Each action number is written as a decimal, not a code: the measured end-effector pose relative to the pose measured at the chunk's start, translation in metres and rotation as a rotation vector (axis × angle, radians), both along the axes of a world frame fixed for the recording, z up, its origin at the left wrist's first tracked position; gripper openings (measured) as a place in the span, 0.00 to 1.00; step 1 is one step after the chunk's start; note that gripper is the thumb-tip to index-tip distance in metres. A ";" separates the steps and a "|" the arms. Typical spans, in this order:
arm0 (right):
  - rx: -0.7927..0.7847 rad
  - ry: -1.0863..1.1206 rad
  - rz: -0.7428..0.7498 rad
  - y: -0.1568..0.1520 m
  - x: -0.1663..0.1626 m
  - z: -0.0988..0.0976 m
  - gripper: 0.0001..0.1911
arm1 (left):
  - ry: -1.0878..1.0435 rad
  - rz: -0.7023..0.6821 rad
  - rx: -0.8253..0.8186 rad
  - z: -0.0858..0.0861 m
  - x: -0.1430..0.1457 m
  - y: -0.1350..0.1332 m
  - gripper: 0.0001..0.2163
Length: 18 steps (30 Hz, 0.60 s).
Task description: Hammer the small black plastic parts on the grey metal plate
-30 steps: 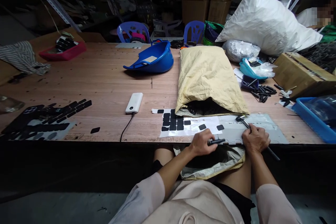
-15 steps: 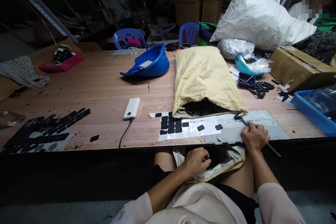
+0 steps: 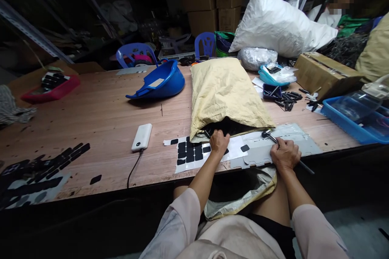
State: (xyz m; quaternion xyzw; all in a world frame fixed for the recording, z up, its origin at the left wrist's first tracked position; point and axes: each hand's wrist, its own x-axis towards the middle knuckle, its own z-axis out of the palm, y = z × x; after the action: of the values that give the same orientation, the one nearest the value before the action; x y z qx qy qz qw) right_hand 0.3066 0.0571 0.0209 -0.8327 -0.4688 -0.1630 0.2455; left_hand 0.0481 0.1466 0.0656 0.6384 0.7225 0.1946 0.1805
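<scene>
My left hand [image 3: 219, 141] reaches into the open mouth of the yellow woven sack [image 3: 226, 93] lying on the wooden table [image 3: 100, 117], fingers curled among the black parts inside. My right hand [image 3: 285, 154] is closed round the handle of a small hammer [image 3: 272, 136] whose head rests on a grey metal plate [image 3: 291, 142] at the table's front edge. A white sheet with several black pads [image 3: 197, 150] lies just left of my left hand. An open sack [image 3: 243, 196] rests on my lap below the table edge.
A white power bank [image 3: 142, 137] with its cable lies left of the sheet. Black pads [image 3: 39, 170] are strewn at the front left. A blue tub [image 3: 161, 81], a red tray [image 3: 50, 88], a cardboard box [image 3: 325, 73], a blue crate [image 3: 355, 119] and a big white sack [image 3: 279, 26] stand further back. Another person sits at the far right.
My left hand carried a black part from the table edge down to the lap sack, then rose and reached into the yellow sack's mouth. My right hand stayed on the hammer.
</scene>
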 end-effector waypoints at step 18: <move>-0.048 0.040 0.006 -0.003 -0.006 0.005 0.18 | -0.200 -0.512 0.179 -0.032 0.001 -0.056 0.05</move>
State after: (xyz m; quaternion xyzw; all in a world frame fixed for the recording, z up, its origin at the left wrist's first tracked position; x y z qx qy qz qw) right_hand 0.3009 0.0543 0.0263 -0.8402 -0.4699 -0.1342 0.2352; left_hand 0.0486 0.0903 0.0336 0.7912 0.4964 0.2673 0.2371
